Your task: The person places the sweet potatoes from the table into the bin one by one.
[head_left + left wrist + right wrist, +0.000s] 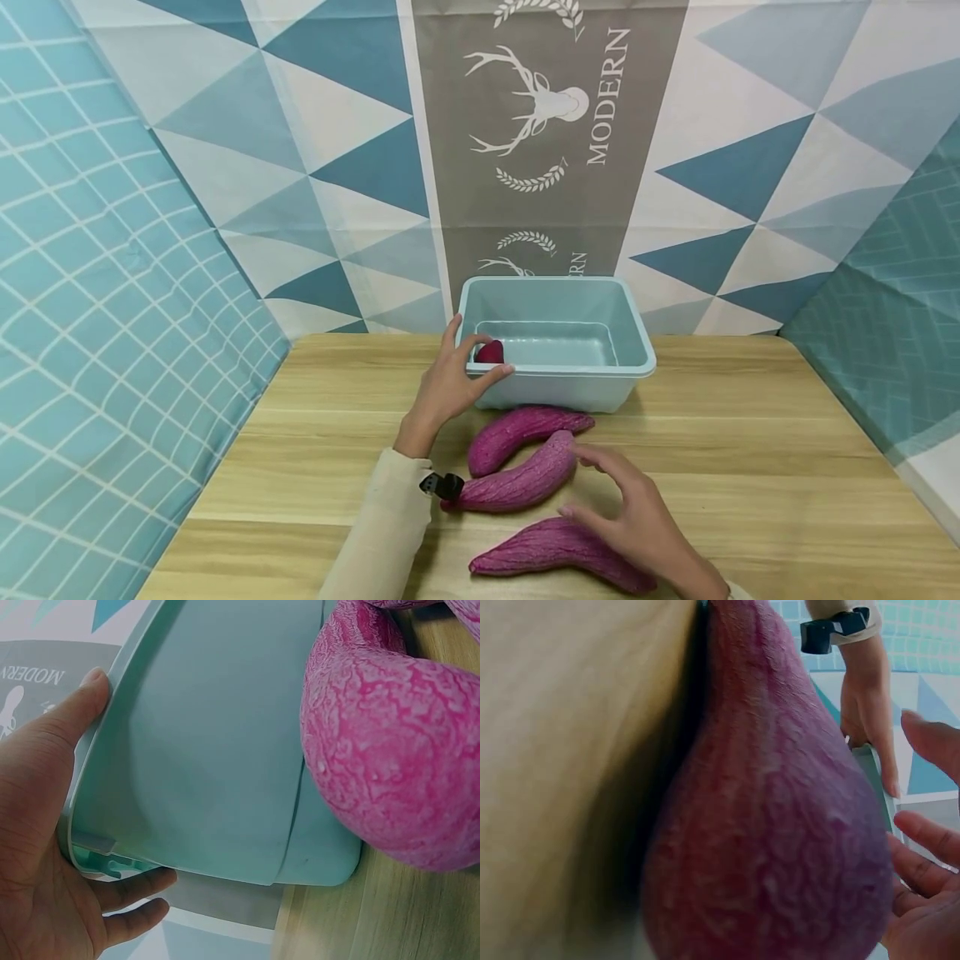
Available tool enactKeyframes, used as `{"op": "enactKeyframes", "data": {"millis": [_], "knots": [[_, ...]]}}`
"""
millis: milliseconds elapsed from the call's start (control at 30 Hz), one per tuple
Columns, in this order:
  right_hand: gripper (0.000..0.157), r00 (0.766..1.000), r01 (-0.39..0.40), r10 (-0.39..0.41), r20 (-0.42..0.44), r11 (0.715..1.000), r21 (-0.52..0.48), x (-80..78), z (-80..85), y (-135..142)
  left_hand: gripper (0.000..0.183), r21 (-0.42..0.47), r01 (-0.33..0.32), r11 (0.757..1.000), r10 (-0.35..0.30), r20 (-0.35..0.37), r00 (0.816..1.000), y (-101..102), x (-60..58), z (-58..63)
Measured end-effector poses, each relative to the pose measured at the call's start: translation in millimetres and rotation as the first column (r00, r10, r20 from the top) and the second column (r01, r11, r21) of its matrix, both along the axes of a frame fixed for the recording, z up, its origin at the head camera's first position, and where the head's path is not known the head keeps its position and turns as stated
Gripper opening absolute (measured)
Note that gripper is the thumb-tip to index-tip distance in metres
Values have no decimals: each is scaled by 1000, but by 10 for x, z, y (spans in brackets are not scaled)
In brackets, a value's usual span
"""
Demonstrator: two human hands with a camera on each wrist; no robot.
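My left hand [447, 385] holds the near left corner of a light blue plastic basin [558, 392], its thumb along the front rim and its fingers at the left side. Inside that corner lies a dark red rounded thing [491, 352], partly hidden. Three long, curved purple vegetables, sweet-potato-like with pale streaks, lie in front: one [517, 433] against the basin, a middle one [517, 482] and a near one [551, 546]. My right hand [637, 517], fingers and thumb apart and holding nothing, hovers by the middle one's right end, partly over the near one.
All this stands on a wood-grain table [750, 467]. A patterned cloth wall [360, 150] rises behind the basin, and a blue tiled-pattern cloth [90, 275] borders the left side. A black wrist strap [442, 486] is on my left wrist.
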State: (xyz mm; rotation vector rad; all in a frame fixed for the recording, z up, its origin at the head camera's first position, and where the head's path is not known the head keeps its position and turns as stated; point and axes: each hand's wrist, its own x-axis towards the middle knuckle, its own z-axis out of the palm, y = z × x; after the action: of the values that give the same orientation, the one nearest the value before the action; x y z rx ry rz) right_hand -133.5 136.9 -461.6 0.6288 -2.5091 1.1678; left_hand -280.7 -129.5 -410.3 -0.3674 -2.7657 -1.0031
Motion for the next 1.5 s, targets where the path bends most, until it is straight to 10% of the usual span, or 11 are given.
{"op": "enactKeyframes", "data": {"millis": [700,1500], "knots": [[61,988,-131,125,92,989,73,32,-193,21,69,-23,-12,1000,12,-4,1000,-21,-3,45],[42,861,-384,374,345,922,-41,21,-222,110,67,-36,-23,999,23,6,1000,23,25,22]]}}
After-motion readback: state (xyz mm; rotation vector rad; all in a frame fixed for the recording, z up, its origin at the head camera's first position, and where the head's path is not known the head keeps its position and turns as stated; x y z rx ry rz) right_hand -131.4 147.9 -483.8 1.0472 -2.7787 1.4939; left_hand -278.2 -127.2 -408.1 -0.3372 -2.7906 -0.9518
